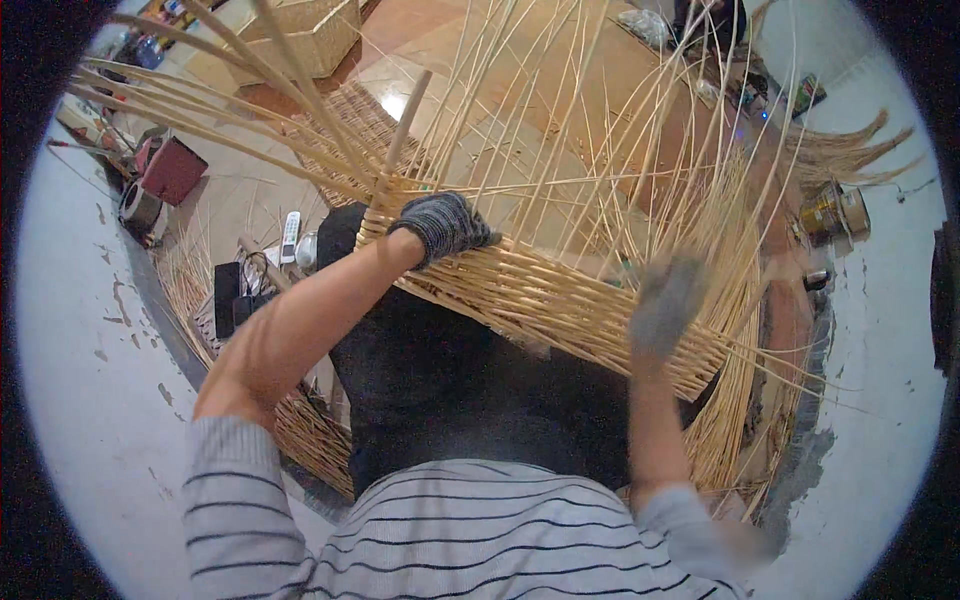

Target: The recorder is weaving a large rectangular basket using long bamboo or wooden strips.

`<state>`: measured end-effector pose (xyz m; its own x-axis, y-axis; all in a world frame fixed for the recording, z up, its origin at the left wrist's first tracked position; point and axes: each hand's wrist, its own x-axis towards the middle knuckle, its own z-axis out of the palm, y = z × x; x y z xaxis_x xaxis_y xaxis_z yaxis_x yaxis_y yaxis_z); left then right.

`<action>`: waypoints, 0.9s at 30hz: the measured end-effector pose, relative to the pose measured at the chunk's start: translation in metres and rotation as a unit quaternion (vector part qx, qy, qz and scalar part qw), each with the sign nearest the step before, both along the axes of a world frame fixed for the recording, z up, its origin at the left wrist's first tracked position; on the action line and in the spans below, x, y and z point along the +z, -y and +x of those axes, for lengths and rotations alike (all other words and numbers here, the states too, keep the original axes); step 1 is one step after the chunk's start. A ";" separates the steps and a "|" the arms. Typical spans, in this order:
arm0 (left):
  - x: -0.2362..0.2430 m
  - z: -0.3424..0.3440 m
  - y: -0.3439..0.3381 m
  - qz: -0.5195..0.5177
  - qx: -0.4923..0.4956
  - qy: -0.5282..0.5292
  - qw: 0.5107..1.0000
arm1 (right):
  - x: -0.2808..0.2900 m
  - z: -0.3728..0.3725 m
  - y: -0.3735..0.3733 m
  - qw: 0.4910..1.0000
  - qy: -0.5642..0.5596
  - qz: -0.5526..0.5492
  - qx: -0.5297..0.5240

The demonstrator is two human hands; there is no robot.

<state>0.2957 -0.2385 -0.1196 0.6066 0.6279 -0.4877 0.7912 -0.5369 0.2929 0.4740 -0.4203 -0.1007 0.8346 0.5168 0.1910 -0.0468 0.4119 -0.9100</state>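
Observation:
Across my lap lies a partly woven wicker panel (540, 290), its long pale rods standing up and fanning away from me. My left hand (440, 228), in a dark grey knitted glove, is closed over the panel's upper edge near its left end. What its fingers grip there is mostly the woven rim. Toward the panel's right end my right hand (667, 300), in a grey glove, is smeared by motion in front of the weave, so its fingers cannot be read. A thick wooden stick (408, 122) rises at the panel's left end.
A bundle of loose willow rods (735, 400) lies along my right side. Farther off are a woven box (300, 40) and a woven mat (350, 115). At left sit a white remote control (291, 236) and a red box (175, 170). A tin can (825, 212) stands at right by the wall.

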 end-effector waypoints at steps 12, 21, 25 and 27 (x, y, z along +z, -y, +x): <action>-0.030 -0.015 0.067 0.339 -0.252 0.172 0.890 | -0.011 -0.025 0.026 0.986 -0.111 0.092 0.089; 0.023 0.058 0.013 0.213 -0.061 0.399 0.890 | -0.050 0.028 0.038 0.949 -0.290 0.105 0.069; 0.019 0.093 0.014 0.166 -0.121 0.249 0.947 | -0.047 0.033 0.039 0.939 -0.329 0.082 0.063; 0.030 0.088 0.040 0.220 -0.107 0.489 0.837 | -0.050 0.041 0.059 0.954 -0.297 0.027 0.040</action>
